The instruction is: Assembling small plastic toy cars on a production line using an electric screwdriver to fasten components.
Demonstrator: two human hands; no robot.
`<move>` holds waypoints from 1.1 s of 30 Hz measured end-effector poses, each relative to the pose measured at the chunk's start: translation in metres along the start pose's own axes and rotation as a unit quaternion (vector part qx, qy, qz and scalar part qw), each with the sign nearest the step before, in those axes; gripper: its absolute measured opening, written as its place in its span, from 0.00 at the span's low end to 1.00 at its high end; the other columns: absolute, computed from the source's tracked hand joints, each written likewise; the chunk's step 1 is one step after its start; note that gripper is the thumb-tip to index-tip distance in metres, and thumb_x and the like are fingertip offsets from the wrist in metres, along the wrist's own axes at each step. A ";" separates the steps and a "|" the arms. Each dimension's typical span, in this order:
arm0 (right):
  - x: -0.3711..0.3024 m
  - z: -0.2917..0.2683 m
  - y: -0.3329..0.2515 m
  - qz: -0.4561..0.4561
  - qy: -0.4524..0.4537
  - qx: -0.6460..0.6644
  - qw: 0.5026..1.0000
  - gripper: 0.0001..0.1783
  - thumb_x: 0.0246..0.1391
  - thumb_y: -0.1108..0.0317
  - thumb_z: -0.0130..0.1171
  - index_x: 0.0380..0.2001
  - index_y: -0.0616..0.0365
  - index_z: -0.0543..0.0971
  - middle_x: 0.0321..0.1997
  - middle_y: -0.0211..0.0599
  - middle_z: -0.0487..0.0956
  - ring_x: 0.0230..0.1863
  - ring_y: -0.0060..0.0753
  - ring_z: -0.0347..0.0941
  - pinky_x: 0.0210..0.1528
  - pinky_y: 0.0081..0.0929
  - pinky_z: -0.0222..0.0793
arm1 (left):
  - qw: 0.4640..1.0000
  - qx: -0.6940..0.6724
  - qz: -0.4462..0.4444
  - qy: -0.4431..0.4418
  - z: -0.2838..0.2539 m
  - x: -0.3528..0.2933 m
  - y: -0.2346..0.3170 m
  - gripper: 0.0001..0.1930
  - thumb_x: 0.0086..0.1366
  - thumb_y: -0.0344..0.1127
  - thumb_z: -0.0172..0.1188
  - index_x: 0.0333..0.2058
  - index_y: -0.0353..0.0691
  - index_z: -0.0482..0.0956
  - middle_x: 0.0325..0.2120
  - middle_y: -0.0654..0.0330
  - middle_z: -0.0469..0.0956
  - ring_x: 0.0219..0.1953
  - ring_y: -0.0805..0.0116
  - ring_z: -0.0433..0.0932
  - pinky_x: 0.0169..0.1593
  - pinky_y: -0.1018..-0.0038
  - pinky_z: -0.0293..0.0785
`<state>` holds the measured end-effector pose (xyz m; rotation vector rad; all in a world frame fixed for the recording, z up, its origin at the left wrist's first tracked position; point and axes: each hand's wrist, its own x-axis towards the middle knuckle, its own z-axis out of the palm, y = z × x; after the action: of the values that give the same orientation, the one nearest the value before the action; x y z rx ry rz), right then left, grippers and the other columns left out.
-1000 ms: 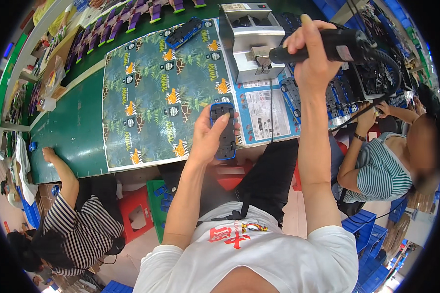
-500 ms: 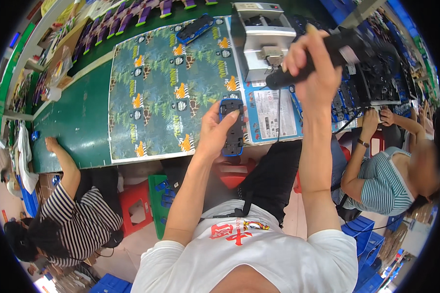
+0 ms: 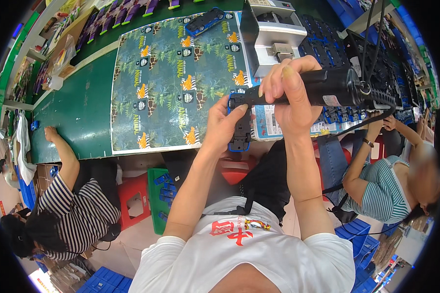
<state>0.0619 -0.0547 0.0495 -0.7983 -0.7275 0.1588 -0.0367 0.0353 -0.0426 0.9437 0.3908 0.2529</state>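
Note:
My left hand (image 3: 219, 128) grips a toy car (image 3: 240, 132), a long blue piece with a black underside turned up, at the table's front edge. The thumb presses across its upper part. In my right hand (image 3: 296, 100), closed around it, lies a black electric screwdriver (image 3: 333, 88), held nearly level. Its narrow end points left at the upper end of the toy car; whether the tip touches cannot be made out. A cable runs from its thick end.
A patterned sheet (image 3: 166, 93) covers part of the green table (image 3: 78, 112), with another toy car (image 3: 205, 22) at its far edge. A silver machine (image 3: 274, 34) stands behind my right hand. Many blue-black parts (image 3: 322, 44) lie right. People sit on both sides; a green crate (image 3: 155, 205) stands below.
My right hand has brought the screwdriver down and left, from raised beside the silver machine to the toy car's upper end. My left hand still holds the toy car, shifted slightly right.

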 end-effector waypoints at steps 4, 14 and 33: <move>0.001 -0.002 -0.005 -0.006 -0.038 -0.055 0.998 0.12 0.59 0.67 0.62 0.32 0.59 0.69 0.20 0.33 0.71 0.19 0.23 0.68 0.25 0.23 0.68 | 1.000 0.000 -0.012 -0.001 0.000 0.000 0.002 0.10 0.66 0.29 0.60 0.45 0.34 0.76 0.34 0.61 0.81 0.31 0.75 0.81 0.33 0.78 0.79; -0.005 -0.008 0.017 0.003 -0.057 -0.043 0.997 0.14 0.49 0.75 0.70 0.30 0.59 0.72 0.23 0.32 0.75 0.24 0.18 0.71 0.27 0.16 0.66 | 1.000 0.010 0.008 -0.001 -0.002 0.003 -0.007 0.10 0.64 0.28 0.61 0.44 0.34 0.78 0.33 0.61 0.81 0.31 0.76 0.80 0.34 0.78 0.78; -0.008 -0.006 0.015 -0.038 -0.074 -0.075 0.994 0.14 0.48 0.72 0.73 0.29 0.60 0.74 0.21 0.29 0.75 0.20 0.14 0.70 0.23 0.15 0.65 | 1.000 -0.024 -0.009 0.004 0.004 -0.004 0.004 0.11 0.65 0.27 0.60 0.45 0.34 0.78 0.33 0.58 0.82 0.31 0.73 0.82 0.34 0.75 0.80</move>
<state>0.0623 -0.0509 0.0321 -0.9074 -0.9160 0.0952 -0.0385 0.0331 -0.0365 0.8919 0.3988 0.2497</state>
